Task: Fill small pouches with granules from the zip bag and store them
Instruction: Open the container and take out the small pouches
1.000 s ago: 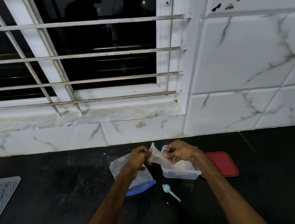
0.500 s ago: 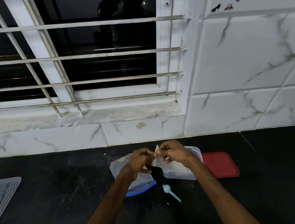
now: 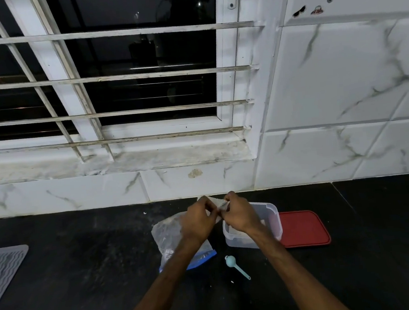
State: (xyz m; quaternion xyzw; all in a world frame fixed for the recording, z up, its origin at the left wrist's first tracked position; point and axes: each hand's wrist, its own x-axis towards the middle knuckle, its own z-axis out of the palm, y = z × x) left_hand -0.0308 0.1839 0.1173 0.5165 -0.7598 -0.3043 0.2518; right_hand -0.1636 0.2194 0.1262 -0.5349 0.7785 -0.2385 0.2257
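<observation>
Probably the small pouch (image 3: 216, 201) is light, limp, slippery film, best held at its mouth edges, where the left hand (image 3: 199, 220) and right hand (image 3: 241, 218) each have their grip clamped.

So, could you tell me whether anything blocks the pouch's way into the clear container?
Nothing visible does. The left hand and right hand pinch the pouch right by the open clear container; the red lid lies beside it on the counter, off the opening.
</observation>
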